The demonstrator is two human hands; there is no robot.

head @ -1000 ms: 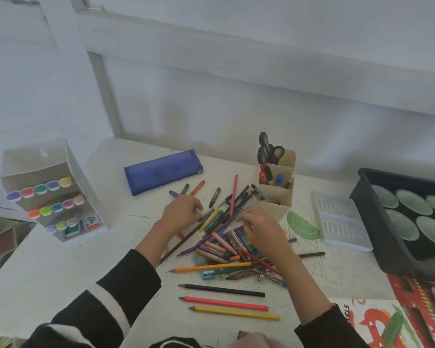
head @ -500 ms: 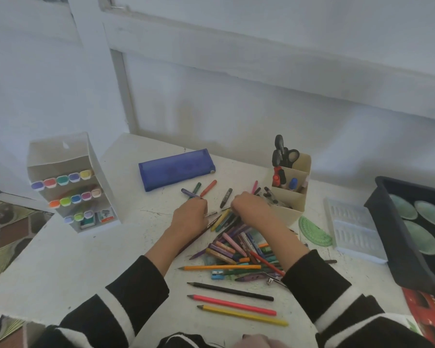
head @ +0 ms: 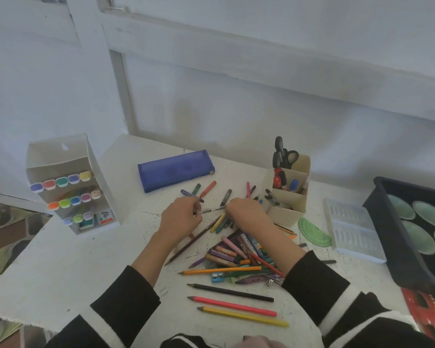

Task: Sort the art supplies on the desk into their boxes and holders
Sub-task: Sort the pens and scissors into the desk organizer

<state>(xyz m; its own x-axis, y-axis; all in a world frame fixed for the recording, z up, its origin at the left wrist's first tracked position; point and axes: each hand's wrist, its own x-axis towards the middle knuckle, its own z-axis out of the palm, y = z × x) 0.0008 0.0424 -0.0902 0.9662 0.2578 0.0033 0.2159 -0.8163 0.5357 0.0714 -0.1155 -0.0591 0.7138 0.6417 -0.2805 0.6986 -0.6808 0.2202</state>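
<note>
The left hand (head: 181, 219) is over the middle of the white table (head: 60, 267). Its fingers are curled, and they pinch one end of a thin dark pen (head: 206, 210). The pen points across to the right hand (head: 249, 214). The right hand's fingers are curled down at the pen's other end, but I cannot tell if they hold it.

Closer to the near edge is a messy pile of crayons and pencils (head: 236, 252), partly under the right arm. A long brown pencil (head: 194, 241) lies slanted just beside the left hand. An orange pencil (head: 221, 270) lies on the near side of the pile, and a blue sharpener (head: 217, 277) lies just beside it. Three pencils lie side by side near the near edge: a black pencil (head: 231, 292), a pink pencil (head: 234, 305) and a yellow pencil (head: 244, 317).

A blue pencil case (head: 175, 170) lies flat near the far edge. A white marker holder (head: 70, 187) stands by the left edge with rows of coloured markers in it. A cream holder (head: 290, 197) stands just to the right of the right hand. Black scissors (head: 283, 154) stand up in its back part. A green protractor (head: 313, 233) lies flat next to it, and then comes a clear plastic box (head: 352, 234). A dark tray (head: 397, 222) sits at the right edge
</note>
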